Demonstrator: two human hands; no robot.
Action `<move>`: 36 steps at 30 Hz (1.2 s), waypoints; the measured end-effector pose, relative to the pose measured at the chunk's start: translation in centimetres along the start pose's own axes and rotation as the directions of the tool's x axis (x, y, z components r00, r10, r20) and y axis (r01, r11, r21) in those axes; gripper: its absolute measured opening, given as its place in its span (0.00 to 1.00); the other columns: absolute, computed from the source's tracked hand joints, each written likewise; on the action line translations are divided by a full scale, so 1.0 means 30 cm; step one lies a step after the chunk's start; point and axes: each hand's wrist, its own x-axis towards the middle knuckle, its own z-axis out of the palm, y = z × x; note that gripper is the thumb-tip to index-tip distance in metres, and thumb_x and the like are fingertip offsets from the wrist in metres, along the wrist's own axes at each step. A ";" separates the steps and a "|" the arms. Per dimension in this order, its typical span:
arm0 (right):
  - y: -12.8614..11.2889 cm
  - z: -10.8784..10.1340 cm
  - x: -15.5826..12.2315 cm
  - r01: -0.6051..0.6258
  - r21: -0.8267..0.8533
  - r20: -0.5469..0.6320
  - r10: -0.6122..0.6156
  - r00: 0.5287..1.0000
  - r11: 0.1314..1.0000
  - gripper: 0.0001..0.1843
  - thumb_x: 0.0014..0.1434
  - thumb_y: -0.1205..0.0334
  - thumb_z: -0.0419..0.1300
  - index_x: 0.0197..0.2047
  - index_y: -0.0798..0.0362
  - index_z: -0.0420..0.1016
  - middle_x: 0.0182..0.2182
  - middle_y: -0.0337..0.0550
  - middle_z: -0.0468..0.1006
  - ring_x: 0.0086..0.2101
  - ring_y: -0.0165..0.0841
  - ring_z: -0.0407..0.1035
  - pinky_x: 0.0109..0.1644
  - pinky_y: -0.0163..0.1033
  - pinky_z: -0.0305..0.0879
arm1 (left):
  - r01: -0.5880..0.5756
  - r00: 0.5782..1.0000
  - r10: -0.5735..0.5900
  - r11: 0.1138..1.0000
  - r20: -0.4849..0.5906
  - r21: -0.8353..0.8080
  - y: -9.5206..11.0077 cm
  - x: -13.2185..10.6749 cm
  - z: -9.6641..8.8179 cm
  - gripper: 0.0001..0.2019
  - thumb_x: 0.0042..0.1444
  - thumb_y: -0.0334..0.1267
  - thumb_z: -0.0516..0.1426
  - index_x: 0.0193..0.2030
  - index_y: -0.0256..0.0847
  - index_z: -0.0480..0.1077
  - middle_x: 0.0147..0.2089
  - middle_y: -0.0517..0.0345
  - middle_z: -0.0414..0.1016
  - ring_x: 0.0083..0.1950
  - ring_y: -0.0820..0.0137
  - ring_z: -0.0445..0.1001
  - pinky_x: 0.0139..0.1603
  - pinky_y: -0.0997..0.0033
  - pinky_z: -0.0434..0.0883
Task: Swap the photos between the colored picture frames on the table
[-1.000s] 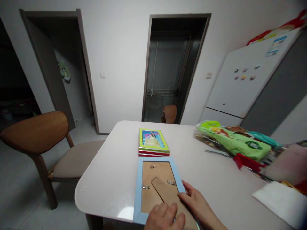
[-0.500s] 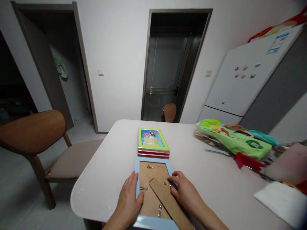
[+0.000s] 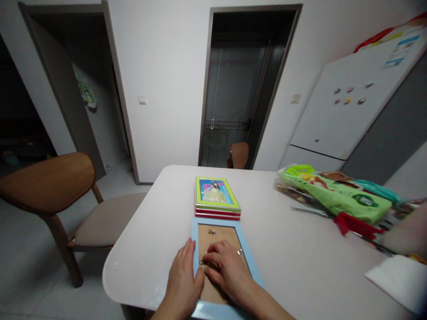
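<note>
A light-blue picture frame (image 3: 251, 262) lies face down on the white table, its brown backing board (image 3: 224, 234) showing with small metal clips. My left hand (image 3: 183, 278) grips the frame's left edge, fingers along the outer side and thumb reaching over the rim. Over the middle of the backing is my right hand (image 3: 230, 269), fingers curled toward the thumb beside the left clip (image 3: 200, 262). What lies between those fingertips is dark and hard to make out. The backing's stand leg is hidden by my right hand and forearm.
Beyond the frame stands a pile of frames with a green-edged princess picture (image 3: 216, 192) on top. To the right lie a green packet (image 3: 347, 195), a red object (image 3: 356, 226) and a white sheet (image 3: 398, 282). A wooden chair (image 3: 50, 178) is at the left.
My right hand has moved left from the frame's right edge onto the middle of the backing. The stand leg, visible before, is now covered. My left hand stays at the left edge.
</note>
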 end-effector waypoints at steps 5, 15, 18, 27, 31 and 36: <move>-0.035 0.041 0.035 -0.112 -0.117 -0.080 0.103 0.991 0.987 0.08 0.52 0.65 0.50 0.29 0.51 0.71 0.31 0.42 0.70 0.36 0.35 0.61 0.38 0.39 0.55 | -0.021 0.999 0.019 0.998 0.036 0.065 0.002 0.002 0.001 0.25 0.46 0.30 0.47 0.54 0.28 0.57 0.58 0.46 0.57 0.58 0.65 0.56 0.57 0.64 0.54; 0.042 -0.100 -0.093 0.063 0.222 0.211 -0.111 0.971 0.973 0.14 0.41 0.71 0.57 0.32 0.46 0.74 0.51 0.39 0.61 0.52 0.36 0.52 0.54 0.44 0.47 | 0.018 1.000 -0.018 0.999 0.000 -0.041 0.003 -0.001 0.000 0.27 0.44 0.30 0.48 0.55 0.29 0.56 0.57 0.46 0.59 0.57 0.65 0.57 0.57 0.66 0.54; 0.042 -0.077 -0.120 0.072 0.200 0.164 -0.106 0.981 0.977 0.09 0.43 0.68 0.57 0.28 0.46 0.75 0.50 0.39 0.63 0.52 0.36 0.52 0.55 0.45 0.46 | 0.009 1.000 -0.009 1.000 -0.002 -0.010 0.000 -0.001 0.003 0.27 0.44 0.30 0.48 0.55 0.29 0.56 0.57 0.46 0.58 0.57 0.66 0.57 0.57 0.65 0.54; 0.068 -0.023 -0.119 -0.180 0.084 -0.030 0.183 0.983 0.980 0.19 0.43 0.63 0.55 0.43 0.51 0.68 0.40 0.47 0.68 0.42 0.38 0.61 0.47 0.41 0.57 | 0.060 0.998 -0.061 0.995 -0.002 -0.082 0.016 -0.003 -0.013 0.25 0.46 0.32 0.48 0.55 0.33 0.57 0.56 0.50 0.60 0.57 0.66 0.57 0.57 0.68 0.53; 0.063 -0.043 -0.104 -0.209 0.064 -0.064 0.213 0.975 0.976 0.17 0.41 0.68 0.52 0.38 0.52 0.70 0.34 0.45 0.69 0.38 0.36 0.62 0.43 0.38 0.58 | 0.106 0.994 -0.106 0.985 0.007 -0.139 0.032 0.001 -0.028 0.25 0.48 0.39 0.50 0.54 0.33 0.58 0.55 0.48 0.61 0.56 0.63 0.58 0.56 0.66 0.53; 0.000 -0.105 -0.080 -0.188 0.078 -0.117 0.196 0.974 0.979 0.15 0.42 0.67 0.53 0.36 0.52 0.71 0.35 0.45 0.69 0.39 0.36 0.61 0.44 0.39 0.58 | 0.238 0.965 -0.254 0.777 0.056 -0.582 0.078 0.045 -0.054 0.19 0.42 0.43 0.56 0.42 0.35 0.66 0.52 0.47 0.65 0.54 0.60 0.61 0.53 0.63 0.57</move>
